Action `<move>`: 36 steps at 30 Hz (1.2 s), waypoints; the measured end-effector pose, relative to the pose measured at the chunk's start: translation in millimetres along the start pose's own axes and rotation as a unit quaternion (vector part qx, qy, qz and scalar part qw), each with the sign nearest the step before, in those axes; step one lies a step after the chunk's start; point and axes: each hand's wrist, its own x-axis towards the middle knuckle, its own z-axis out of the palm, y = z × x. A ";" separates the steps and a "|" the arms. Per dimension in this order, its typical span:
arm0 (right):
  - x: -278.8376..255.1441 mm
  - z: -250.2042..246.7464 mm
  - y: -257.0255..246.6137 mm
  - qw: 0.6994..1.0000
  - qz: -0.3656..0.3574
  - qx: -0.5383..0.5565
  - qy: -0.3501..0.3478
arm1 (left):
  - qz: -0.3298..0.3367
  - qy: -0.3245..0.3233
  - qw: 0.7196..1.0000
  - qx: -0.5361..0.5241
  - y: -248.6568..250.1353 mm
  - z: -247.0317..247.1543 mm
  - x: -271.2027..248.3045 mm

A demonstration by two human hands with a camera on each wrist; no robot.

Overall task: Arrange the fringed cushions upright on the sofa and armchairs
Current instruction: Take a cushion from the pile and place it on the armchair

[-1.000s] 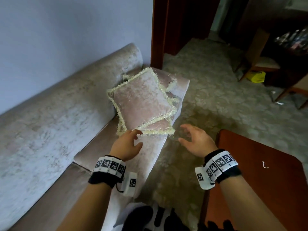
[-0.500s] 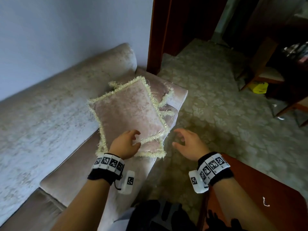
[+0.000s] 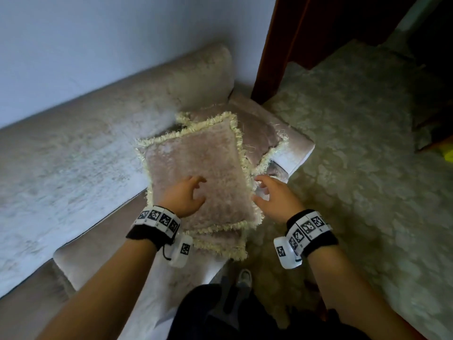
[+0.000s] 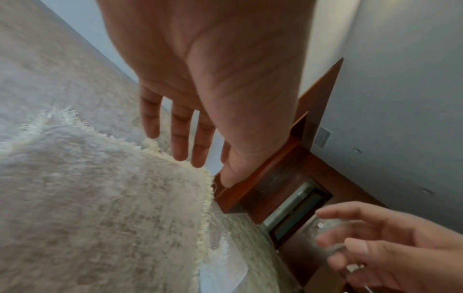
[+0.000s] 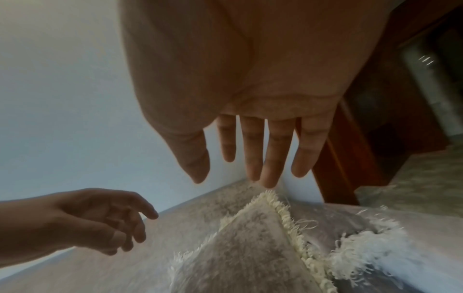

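Two pink cushions with cream fringe lie flat in a stack at the sofa's (image 3: 73, 153) far end. The top cushion (image 3: 196, 163) covers most of the lower cushion (image 3: 262, 133), which shows at its right and front. My left hand (image 3: 188, 195) hovers over the top cushion's near half, fingers spread and loosely bent, holding nothing. In the left wrist view the left hand (image 4: 190, 138) is just above the top cushion (image 4: 100, 208). My right hand (image 3: 269, 192) is open beside the cushion's right edge. The right wrist view shows the right hand (image 5: 250, 158) above the cushion corner (image 5: 250, 247).
The sofa's beige backrest (image 3: 122, 106) runs along a pale wall. A dark wooden door frame (image 3: 282, 45) stands behind the sofa's end. Patterned carpet (image 3: 355, 168) covers the floor to the right. My dark-clothed legs (image 3: 232, 315) are at the bottom.
Both hands have moved forward: the left from the cushions' near edge to over the top cushion, the right in from the floor side to its right edge. The view has come closer.
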 end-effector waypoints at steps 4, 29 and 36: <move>73.2 -6.3 21.3 0.997 -0.037 -0.022 -0.063 | -0.053 0.044 0.997 0.029 -12.3 14.0 35.6; 278.1 130.6 68.6 0.980 0.087 -0.041 -0.172 | -0.243 -0.136 0.958 -0.073 -274.2 58.6 169.2; 295.0 147.7 72.2 0.982 0.110 -0.026 -0.152 | -0.259 -0.168 0.943 -0.125 -290.8 77.9 202.2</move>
